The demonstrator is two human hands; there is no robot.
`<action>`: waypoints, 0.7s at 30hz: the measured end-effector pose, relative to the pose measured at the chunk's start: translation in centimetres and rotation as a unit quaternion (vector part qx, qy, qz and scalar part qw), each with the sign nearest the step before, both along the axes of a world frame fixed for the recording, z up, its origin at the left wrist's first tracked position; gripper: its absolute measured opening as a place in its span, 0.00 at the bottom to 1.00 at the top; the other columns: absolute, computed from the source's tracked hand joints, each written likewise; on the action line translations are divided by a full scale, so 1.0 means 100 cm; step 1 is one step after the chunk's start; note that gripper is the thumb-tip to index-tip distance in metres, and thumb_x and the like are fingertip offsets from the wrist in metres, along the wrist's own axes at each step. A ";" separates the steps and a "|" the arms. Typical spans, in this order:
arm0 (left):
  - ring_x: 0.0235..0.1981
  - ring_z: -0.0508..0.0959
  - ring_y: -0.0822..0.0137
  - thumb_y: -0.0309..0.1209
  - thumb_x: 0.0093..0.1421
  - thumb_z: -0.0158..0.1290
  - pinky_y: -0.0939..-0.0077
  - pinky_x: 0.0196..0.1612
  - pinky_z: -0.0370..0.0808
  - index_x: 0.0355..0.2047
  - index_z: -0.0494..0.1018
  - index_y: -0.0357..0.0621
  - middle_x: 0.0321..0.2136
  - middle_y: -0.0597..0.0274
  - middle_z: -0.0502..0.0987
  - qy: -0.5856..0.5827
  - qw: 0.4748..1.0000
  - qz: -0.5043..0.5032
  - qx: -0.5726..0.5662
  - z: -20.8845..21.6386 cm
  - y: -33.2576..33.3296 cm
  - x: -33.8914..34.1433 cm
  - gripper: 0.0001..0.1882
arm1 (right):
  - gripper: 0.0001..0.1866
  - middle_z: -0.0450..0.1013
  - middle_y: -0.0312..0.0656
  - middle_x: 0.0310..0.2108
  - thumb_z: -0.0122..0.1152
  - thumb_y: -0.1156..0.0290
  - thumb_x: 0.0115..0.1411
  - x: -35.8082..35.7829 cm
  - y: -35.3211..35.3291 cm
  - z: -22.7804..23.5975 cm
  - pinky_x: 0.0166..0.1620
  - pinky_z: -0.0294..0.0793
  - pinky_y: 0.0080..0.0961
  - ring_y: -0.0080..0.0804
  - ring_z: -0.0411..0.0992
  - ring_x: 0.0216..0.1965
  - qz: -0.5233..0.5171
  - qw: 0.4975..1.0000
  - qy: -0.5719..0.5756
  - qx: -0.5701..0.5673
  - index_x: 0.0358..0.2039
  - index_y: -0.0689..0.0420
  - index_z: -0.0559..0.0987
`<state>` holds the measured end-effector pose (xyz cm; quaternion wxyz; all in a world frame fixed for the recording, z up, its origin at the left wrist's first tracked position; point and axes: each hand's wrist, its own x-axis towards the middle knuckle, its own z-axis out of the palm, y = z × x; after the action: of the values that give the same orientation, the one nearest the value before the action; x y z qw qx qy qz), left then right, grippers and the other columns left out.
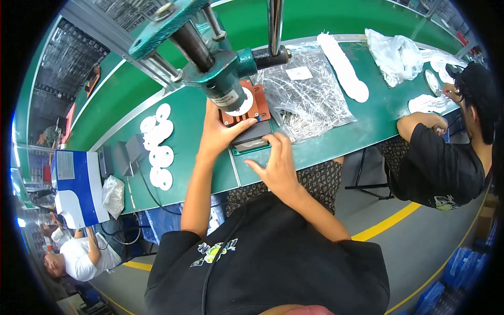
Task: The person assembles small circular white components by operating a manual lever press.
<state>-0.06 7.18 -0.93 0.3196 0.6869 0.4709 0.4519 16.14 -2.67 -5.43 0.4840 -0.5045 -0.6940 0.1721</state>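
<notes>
A green hand press (210, 68) stands over a red-orange fixture block (262, 107). In the fixture, below the ram, lies a round white plastic disc (245, 105), partly covered by the ram. My left hand (219, 131) grips the fixture's near left side, with the thumb along its front edge and the other fingers mostly hidden. On the right, my right hand (278, 165) holds nothing visible; its fingertips are at the near edge of the dark press base (252, 137), and the thumb is spread apart.
Several white discs (160, 156) lie left of the press. Right of it are a clear bag of thin metal pins (315, 100), a row of stacked white discs (344, 68) and another plastic bag (394, 55). A blue-and-white box (79, 184) stands left. A co-worker (446, 152) sits at right.
</notes>
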 end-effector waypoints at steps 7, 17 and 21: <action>0.49 0.77 0.63 0.32 0.41 0.76 0.68 0.53 0.72 0.50 0.67 0.37 0.45 0.55 0.77 -0.026 0.998 0.045 0.026 0.016 -0.024 0.010 0.39 | 0.45 0.61 0.57 0.52 0.80 0.66 0.43 -0.002 -0.006 -0.008 0.55 0.64 0.48 0.58 0.63 0.52 -0.045 0.998 -0.038 0.031 0.57 0.61 0.60; 0.45 0.77 0.64 0.35 0.37 0.78 0.69 0.50 0.72 0.48 0.71 0.37 0.43 0.58 0.78 -0.014 0.998 0.061 0.003 0.010 -0.015 0.002 0.39 | 0.42 0.59 0.58 0.47 0.80 0.66 0.42 0.001 0.015 -0.011 0.51 0.67 0.46 0.57 0.64 0.49 -0.015 0.999 -0.029 -0.010 0.52 0.61 0.63; 0.48 0.76 0.65 0.34 0.37 0.78 0.70 0.52 0.71 0.50 0.69 0.37 0.47 0.56 0.76 -0.013 0.998 0.061 0.008 0.020 0.008 0.000 0.40 | 0.40 0.59 0.58 0.47 0.79 0.67 0.43 -0.001 0.034 0.010 0.49 0.68 0.46 0.57 0.65 0.47 -0.035 0.998 -0.043 0.002 0.52 0.63 0.64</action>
<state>-0.05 8.03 1.10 0.2918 0.6539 0.5039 0.4830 16.03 0.69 -4.38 0.4605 -0.5349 -0.6960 0.1321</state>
